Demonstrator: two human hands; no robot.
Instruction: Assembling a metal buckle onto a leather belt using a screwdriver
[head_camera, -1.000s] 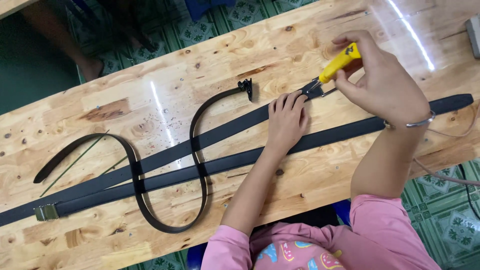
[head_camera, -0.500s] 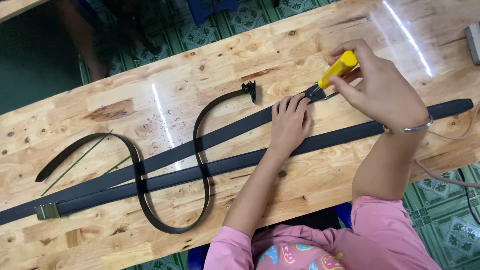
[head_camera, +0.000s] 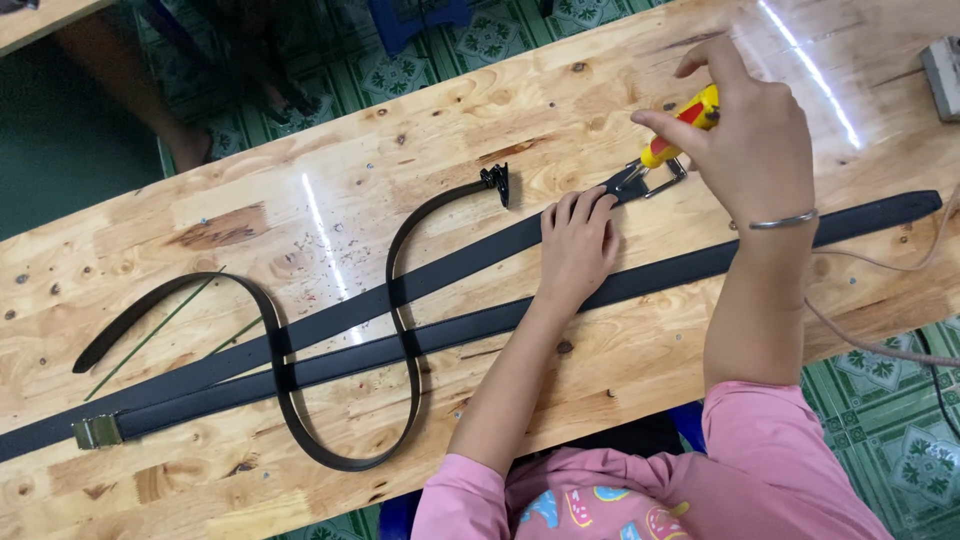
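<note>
My left hand (head_camera: 577, 243) presses flat on a black belt (head_camera: 450, 268), close to its silver buckle (head_camera: 650, 180). My right hand (head_camera: 745, 140), with a thin metal bangle at the wrist, grips a yellow-and-red screwdriver (head_camera: 685, 125) whose tip points down at that buckle. A second black belt (head_camera: 660, 275) runs parallel just below, its brass buckle (head_camera: 97, 431) at the far left. A third, thinner black belt (head_camera: 400, 330) snakes in an S across both, ending in a dark clasp (head_camera: 496, 180).
The work lies on a long knotty wooden table (head_camera: 200, 230). A grey box (head_camera: 943, 75) sits at the right edge with a cable (head_camera: 880, 345) trailing off the table. Another person's bare foot (head_camera: 185, 150) rests on the green tiled floor beyond.
My right hand has shifted slightly with the screwdriver, and the buckle at the belt's end now shows more clearly beside my left fingertips. The belts have stayed in place.
</note>
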